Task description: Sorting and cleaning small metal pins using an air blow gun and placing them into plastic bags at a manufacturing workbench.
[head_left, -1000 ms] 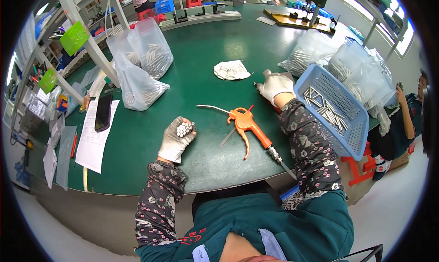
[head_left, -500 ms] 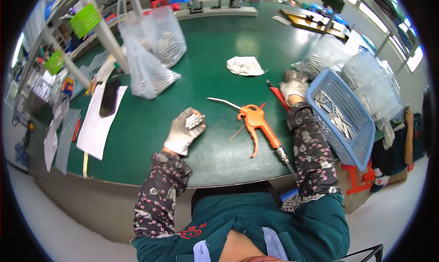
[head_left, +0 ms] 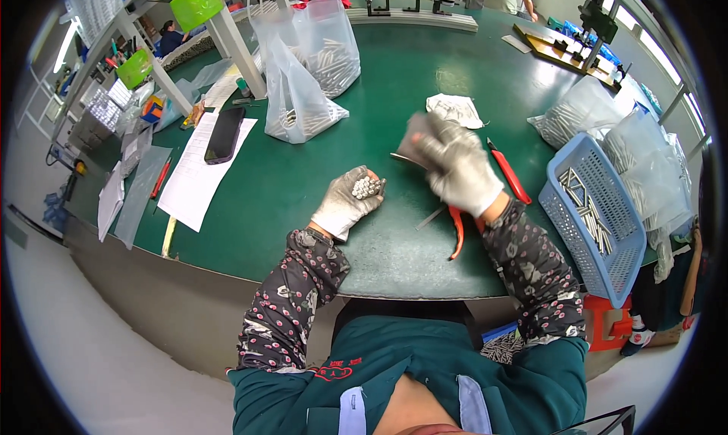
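Bundle of metal pins [head_left: 367, 188]: in the left hand [head_left: 343, 206], ends up, above the near-centre of the green table [head_left: 394, 264]. Left hand gloved, fingers curled closed round the bundle. Right hand [head_left: 464, 166], also gloved, is to the right of it, half curled and motion-blurred; grey-brown patch at the fingertips, can't tell if that's glove or something gripped.

In the way: right hand and wrist cover most of the orange blow gun [head_left: 456, 234]; nozzle end pokes out on the left, trigger on the near side. Thin grey rod [head_left: 430, 219] lies just left of the trigger. Red hand tool [head_left: 509, 173] sits between right wrist and basket, dark tip pointing far; exact type unclear. White rag [head_left: 455, 111] just beyond the right hand. Left side: phone [head_left: 225, 135] on a printed sheet [head_left: 189, 179], red pen [head_left: 161, 179] just left of that.

Containers: blue perforated basket [head_left: 560, 201], right edge, tilted in view, loose pins in the bottom. Clear plastic bags of pins [head_left: 580, 115] stacked beyond and right of it. Two more translucent bags [head_left: 299, 109] far left of centre, touching, pins in both. Blue bin [head_left: 500, 332] below the near edge, right, also full of small metal parts.
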`<action>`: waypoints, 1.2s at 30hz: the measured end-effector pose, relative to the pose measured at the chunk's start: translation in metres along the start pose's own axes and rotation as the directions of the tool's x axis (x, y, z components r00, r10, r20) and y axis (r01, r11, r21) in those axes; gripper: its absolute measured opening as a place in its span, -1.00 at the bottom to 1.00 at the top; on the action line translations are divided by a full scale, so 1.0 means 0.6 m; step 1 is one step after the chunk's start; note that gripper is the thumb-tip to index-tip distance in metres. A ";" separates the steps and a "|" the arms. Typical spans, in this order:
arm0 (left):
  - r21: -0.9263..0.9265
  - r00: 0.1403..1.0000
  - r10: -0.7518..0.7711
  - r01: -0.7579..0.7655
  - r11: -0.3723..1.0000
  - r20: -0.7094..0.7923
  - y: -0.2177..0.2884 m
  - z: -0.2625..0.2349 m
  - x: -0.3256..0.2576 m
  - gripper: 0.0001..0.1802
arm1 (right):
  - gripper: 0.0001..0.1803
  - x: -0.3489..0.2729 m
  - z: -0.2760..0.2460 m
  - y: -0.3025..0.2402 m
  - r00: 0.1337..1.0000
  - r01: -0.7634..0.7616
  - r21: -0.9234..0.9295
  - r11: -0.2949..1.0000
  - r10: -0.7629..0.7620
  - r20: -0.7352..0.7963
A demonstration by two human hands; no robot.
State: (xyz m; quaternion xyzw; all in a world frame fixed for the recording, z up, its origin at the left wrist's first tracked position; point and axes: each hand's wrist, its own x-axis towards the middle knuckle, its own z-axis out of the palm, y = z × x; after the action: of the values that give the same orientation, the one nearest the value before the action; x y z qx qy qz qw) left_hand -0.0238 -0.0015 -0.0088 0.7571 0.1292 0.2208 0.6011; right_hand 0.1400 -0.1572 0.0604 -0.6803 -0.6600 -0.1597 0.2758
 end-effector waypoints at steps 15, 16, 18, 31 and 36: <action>0.060 0.997 -0.070 0.072 0.996 -0.036 0.005 0.003 0.002 -0.66 | -0.49 0.019 -0.023 -0.036 0.968 -0.086 -0.157 0.984 0.120 0.223; 0.035 0.997 -0.076 0.076 0.997 0.009 0.014 0.006 0.000 -0.66 | -0.51 0.013 -0.019 -0.019 0.978 -0.132 -0.119 0.984 0.149 0.146; -0.074 0.996 -0.071 0.075 0.994 0.047 -0.004 0.004 -0.003 -0.69 | -0.55 0.010 -0.018 -0.027 0.989 -0.115 0.085 0.990 0.106 0.103; 0.008 0.998 -0.040 0.039 0.999 0.043 -0.001 0.001 0.003 -0.67 | -0.59 0.000 0.004 -0.015 0.991 -0.123 -0.145 0.982 0.114 -0.069; 0.098 0.999 -0.054 0.054 0.994 -0.002 0.006 -0.001 0.003 -0.71 | -0.58 -0.005 0.009 -0.036 0.996 -0.064 0.089 0.994 0.058 0.069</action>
State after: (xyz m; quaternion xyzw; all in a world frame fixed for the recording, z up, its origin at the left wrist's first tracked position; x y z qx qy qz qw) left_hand -0.0227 -0.0010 -0.0048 0.7819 0.1602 0.1974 0.5691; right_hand 0.1173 -0.1570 0.0578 -0.6917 -0.6544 -0.0984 0.2893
